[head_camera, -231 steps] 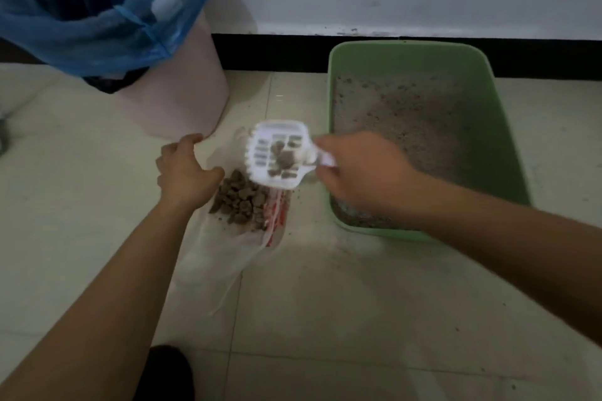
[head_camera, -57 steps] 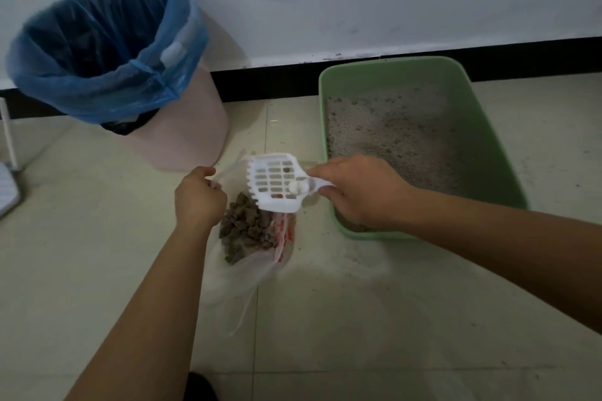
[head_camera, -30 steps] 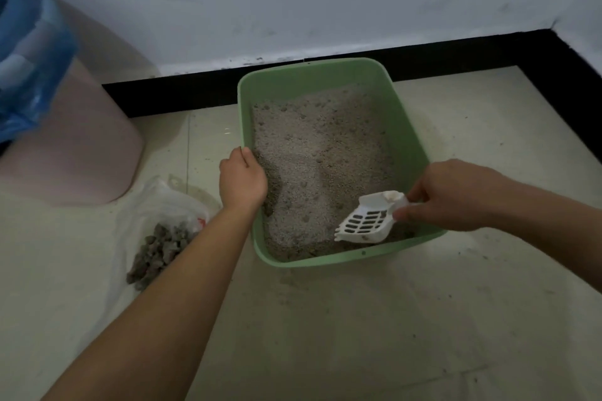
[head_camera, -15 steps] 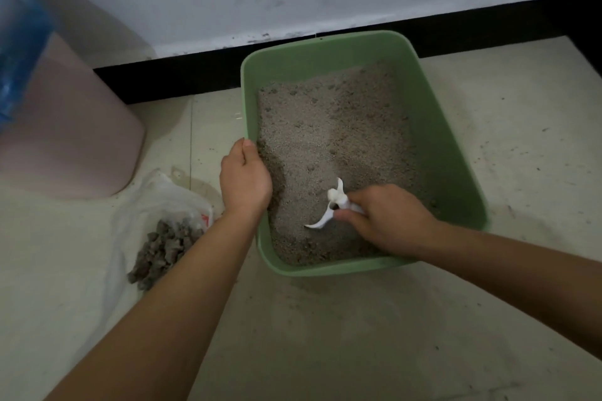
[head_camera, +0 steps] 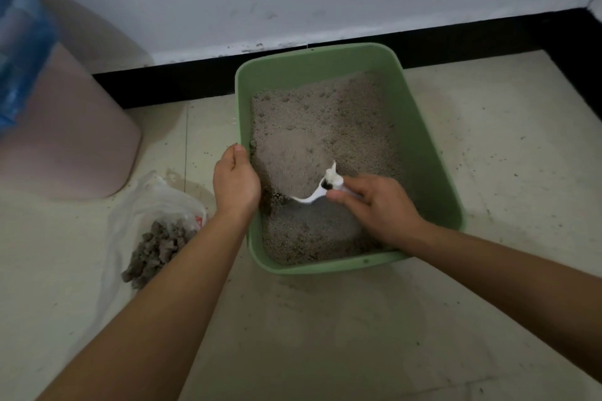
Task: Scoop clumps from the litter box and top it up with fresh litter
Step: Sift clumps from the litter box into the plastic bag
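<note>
A green litter box [head_camera: 433, 153] sits on the tiled floor against the wall, holding grey litter [head_camera: 325, 114]. My left hand [head_camera: 235, 182] grips the box's left rim. My right hand [head_camera: 379, 207] holds the handle of a white slotted scoop [head_camera: 317, 192], whose head is dug into the litter near the left wall and mostly buried. A mound of litter is piled up just beyond the scoop. On the floor left of the box lies a clear plastic bag [head_camera: 143, 202] with a heap of brown-grey clumps [head_camera: 156, 249] on it.
A pink bin [head_camera: 65, 146] lined with a blue bag [head_camera: 19, 52] stands at the left. A black skirting board [head_camera: 182, 85] runs along the white wall behind the box. Litter grains are scattered on the tiles around the box.
My right hand has carried the scoop from over the clump bag into the box and pushed it leftward through the litter, piling up a mound. My left hand went from the bag to the box's rim.
</note>
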